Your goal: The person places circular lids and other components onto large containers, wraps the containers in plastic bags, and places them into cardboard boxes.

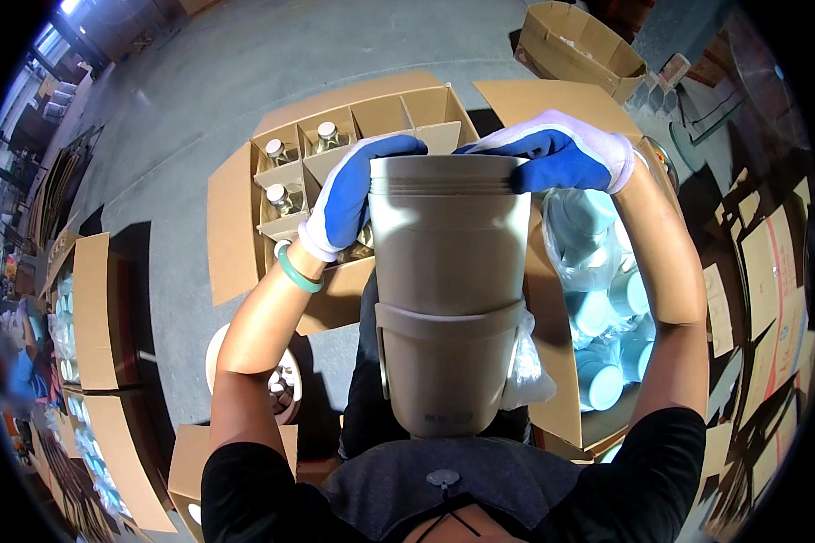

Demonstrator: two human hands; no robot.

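A tall pale grey-beige plastic bucket (pixel 449 244) stands upright in front of my body, its lower part inside a second matching bucket (pixel 448 371). Both my hands wear blue-and-white gloves. My left hand (pixel 358 185) is closed on the left side of the upper bucket's ridged rim. Across the top of that rim, my right hand (pixel 561 158) grips the right side, thumb pressed on the outside. The fingertips of both hands are partly hidden behind the rim. A crumpled clear plastic bag (pixel 528 371) hangs at the lower bucket's right side.
Beyond my hands, a divided cardboard box (pixel 235 222) holds clear bottles (pixel 328 136) with white caps. At right, an open carton (pixel 552 353) contains light-blue-lidded tubs (pixel 598 385) in plastic. A pink-white tub (pixel 290 412) of small caps sits by my left forearm. Cartons line the left.
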